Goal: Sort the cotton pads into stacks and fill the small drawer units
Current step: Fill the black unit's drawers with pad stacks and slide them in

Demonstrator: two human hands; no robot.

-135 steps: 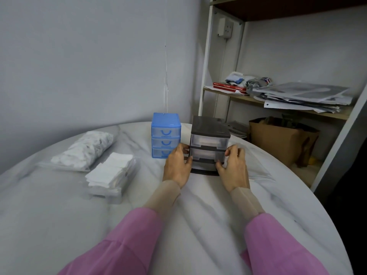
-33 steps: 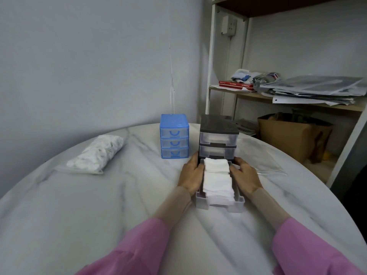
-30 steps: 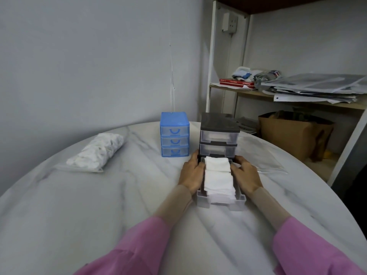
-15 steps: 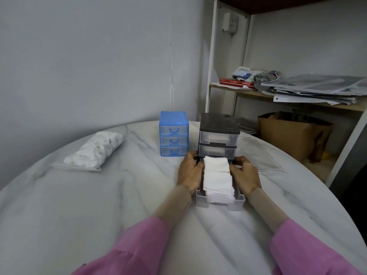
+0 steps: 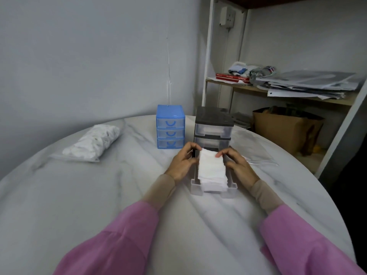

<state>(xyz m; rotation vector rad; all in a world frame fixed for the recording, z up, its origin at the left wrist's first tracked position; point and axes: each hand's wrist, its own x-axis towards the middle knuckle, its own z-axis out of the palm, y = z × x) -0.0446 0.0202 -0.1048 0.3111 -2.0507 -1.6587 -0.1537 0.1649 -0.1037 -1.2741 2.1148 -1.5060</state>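
Surface: marble table (image 5: 59,195), black drawer unit (image 5: 213,124) beyond your hands.
Left hand (image 5: 181,164): grips the drawer (image 5: 195,188) side.
Right hand (image 5: 237,165): fingers curled on the cotton pads (image 5: 212,169); press them flat, then slide in squarely.

The far end of the open drawer (image 5: 213,190) is hidden where it enters the black drawer unit (image 5: 213,124), and the cotton pads (image 5: 212,169) cover its floor. The left hand (image 5: 181,165) and right hand (image 5: 237,165) cover the drawer's side walls, and the left fingertips are lost behind the unit's near left corner. What the blue drawer unit (image 5: 170,127) holds is too dim to tell. The contents of the plastic bag (image 5: 93,142) at far left are a blur. The papers (image 5: 309,84) on the shelf are cut by the right edge, and both sleeves by the near edge.
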